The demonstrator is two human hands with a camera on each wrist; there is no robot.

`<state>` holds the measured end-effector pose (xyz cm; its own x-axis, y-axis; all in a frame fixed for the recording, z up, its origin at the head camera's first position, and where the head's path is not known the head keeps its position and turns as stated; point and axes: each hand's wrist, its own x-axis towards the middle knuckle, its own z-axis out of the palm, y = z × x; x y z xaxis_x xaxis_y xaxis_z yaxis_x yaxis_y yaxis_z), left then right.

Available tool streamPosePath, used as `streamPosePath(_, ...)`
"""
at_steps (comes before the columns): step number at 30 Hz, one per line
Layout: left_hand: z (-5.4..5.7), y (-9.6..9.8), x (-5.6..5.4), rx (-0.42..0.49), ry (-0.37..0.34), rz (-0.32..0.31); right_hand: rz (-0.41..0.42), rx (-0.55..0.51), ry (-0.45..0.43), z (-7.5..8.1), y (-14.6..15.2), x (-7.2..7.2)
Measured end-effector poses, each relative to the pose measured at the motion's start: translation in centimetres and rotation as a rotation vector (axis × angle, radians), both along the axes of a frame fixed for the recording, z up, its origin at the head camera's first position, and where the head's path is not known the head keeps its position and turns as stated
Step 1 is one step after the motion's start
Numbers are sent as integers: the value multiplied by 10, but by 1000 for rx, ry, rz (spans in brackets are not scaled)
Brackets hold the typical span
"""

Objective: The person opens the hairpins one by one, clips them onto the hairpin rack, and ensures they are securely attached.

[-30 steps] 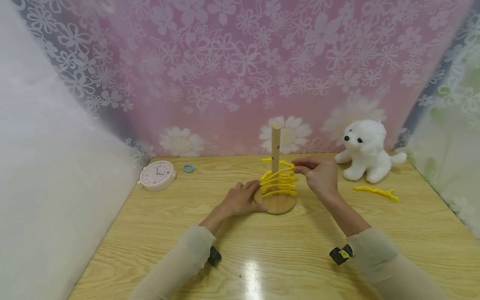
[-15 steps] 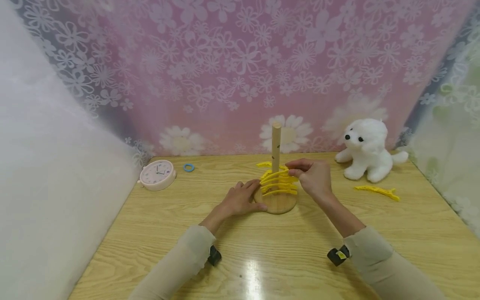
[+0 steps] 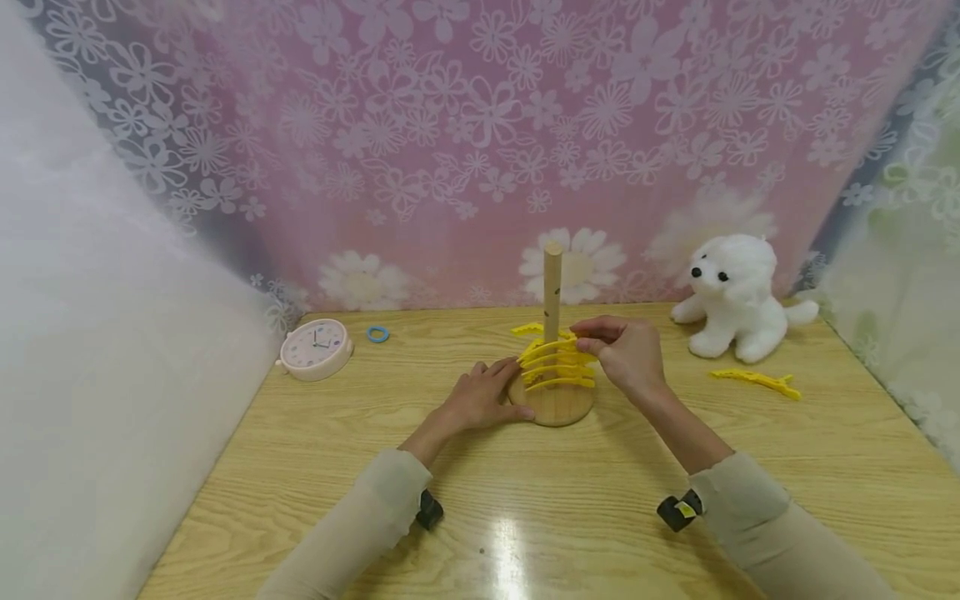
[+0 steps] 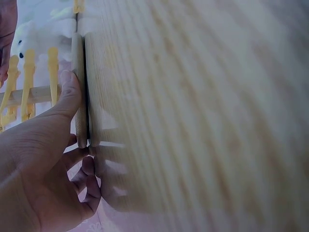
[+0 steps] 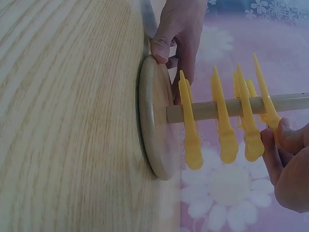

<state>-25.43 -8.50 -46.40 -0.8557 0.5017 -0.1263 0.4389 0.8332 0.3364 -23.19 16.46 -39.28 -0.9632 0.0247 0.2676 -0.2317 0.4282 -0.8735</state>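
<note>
A wooden stand (image 3: pixel 562 411) has a round base and an upright post (image 3: pixel 552 287). Several yellow alligator hair clips (image 5: pixel 192 140) sit across the post, one above another. My left hand (image 3: pixel 480 402) grips the base at its left edge, thumb lying at the rim. With thumb and fingers, my right hand (image 3: pixel 632 357) pinches the end of the uppermost hair clip (image 5: pixel 263 87), whose jaws are at the post. Another yellow hair clip (image 3: pixel 756 382) lies loose on the table to the right.
Behind the loose clip sits a white plush dog (image 3: pixel 738 300). A pink clock (image 3: pixel 315 350) and a small blue ring (image 3: pixel 377 334) lie at the back left. The wood-grain table (image 3: pixel 375 517) ends at a floral pink curtain (image 3: pixel 435 167).
My right hand has moved slightly left with the uppermost hair clip, bringing it closer in to the post, and has hardly moved since. The left hand stays at the base.
</note>
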Motion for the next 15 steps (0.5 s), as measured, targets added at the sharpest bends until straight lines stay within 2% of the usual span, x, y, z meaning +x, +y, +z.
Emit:
streamPosePath(7, 0, 0, 0, 5, -9, 3, 23, 3, 12, 0, 2, 1)
streamPosePath(15, -3, -1, -1, 8, 1, 1, 45, 17, -12, -3, 11, 0)
